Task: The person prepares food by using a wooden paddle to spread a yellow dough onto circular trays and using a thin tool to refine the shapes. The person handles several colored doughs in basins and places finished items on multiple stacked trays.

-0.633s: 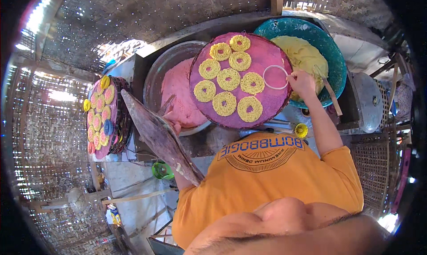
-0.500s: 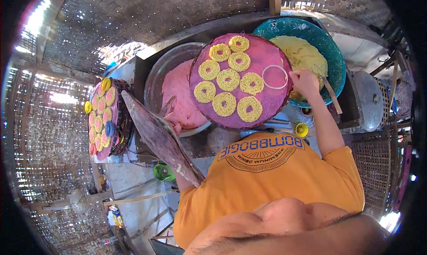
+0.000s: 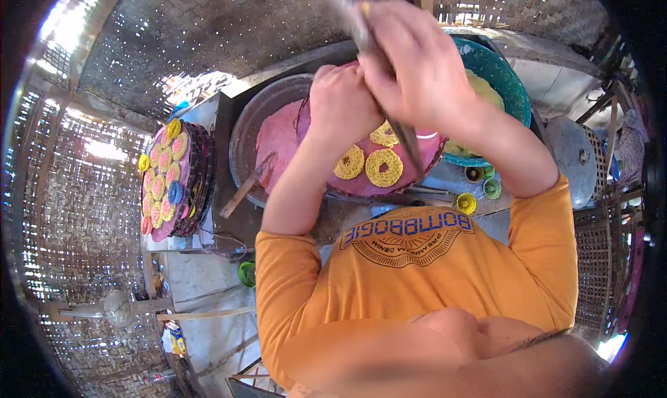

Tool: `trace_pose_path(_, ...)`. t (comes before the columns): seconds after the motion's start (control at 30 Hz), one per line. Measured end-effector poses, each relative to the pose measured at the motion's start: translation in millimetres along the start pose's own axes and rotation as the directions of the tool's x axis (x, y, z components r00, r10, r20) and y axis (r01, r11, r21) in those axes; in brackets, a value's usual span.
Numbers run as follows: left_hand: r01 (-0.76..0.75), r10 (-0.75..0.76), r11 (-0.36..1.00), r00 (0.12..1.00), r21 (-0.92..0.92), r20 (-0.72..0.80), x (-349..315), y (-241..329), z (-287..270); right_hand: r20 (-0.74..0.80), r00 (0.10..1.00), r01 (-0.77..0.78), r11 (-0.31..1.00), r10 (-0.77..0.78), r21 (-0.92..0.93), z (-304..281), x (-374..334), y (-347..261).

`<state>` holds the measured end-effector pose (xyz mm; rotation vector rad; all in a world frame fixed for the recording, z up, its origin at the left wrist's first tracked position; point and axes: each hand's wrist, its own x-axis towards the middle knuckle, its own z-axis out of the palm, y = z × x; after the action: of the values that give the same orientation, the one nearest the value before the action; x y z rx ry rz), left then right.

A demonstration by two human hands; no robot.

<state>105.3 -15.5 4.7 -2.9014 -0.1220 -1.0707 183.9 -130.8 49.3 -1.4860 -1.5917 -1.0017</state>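
Note:
A long, tapered, pink-grey cloth piping bag [image 3: 406, 139] stands steeply tilted over a round pink tray [image 3: 358, 184]. My right hand [image 3: 417, 64] is wrapped around its upper part, blurred by motion. My left hand [image 3: 342, 103] makes a fist against the bag's left side, below the right hand; its fingertips are hidden. On the tray lie yellow piped rings of dough [image 3: 384, 169], several of them covered by my hands and arms. Part of a thin white hoop [image 3: 428, 135] shows at the tray's right side. Where the bag's lower end touches, if anywhere, I cannot tell.
Behind the tray's left edge stands a basin [image 3: 240, 123] of pink dough with a wooden spatula [image 3: 243, 189]. To the right is a teal basin [image 3: 520, 92] of yellow dough. A stack of trays [image 3: 198, 183] with pink-yellow pieces is at the far left. Small moulds [image 3: 466, 203] lie in front.
The piping bag has swung from the left to over the tray. My right hand has let go of the white hoop and gripped the bag. My left hand has risen over the tray.

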Motion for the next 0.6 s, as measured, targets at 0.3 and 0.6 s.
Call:
trace_pose_path(0.3,-0.158,0.187,0.978,0.953,-0.134,0.239,-36.6,11.8,-34.6,0.376,0.890,-0.426,0.768,0.259,0.478,-60.7,-33.4,-1.9)
trace_pose_path(0.6,0.453,-0.155,0.068,0.885,-0.889,0.439,-63.5,-18.5,-8.0,-0.301,0.538,-0.310,0.517,0.787,0.798,-93.6,-54.0,36.0)
